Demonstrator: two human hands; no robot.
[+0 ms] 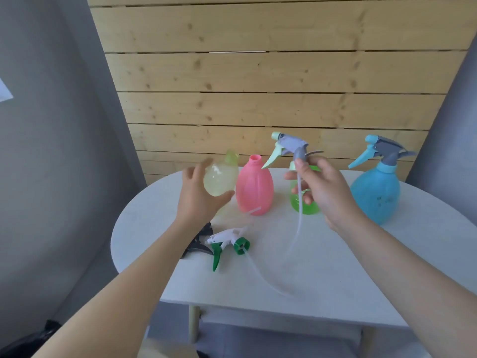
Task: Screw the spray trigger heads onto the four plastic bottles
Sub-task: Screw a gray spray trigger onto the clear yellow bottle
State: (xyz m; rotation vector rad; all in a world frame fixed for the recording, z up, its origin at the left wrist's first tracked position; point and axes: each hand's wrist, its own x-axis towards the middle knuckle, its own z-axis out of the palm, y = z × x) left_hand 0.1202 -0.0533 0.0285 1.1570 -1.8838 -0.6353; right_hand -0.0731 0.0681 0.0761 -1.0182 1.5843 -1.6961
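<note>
1. Left hand [198,195] grip is wrapping around pale yellow bottle [221,178], lifted at 10 o'clock.
2. Right hand [324,188] grip is pinching grey-mint trigger head [289,146] collar, tube dangling.
3. Pink bottle [254,187] and green bottle [307,202] are standing uncapped on the surface [335,267]; blue bottle [376,195], capped, at 2 o'clock.

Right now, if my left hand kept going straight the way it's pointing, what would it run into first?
The left hand already cups the pale yellow bottle, so that comes first. Beyond it in the same up-and-right line stands the pink bottle, though depth between them is hard to judge.
</note>
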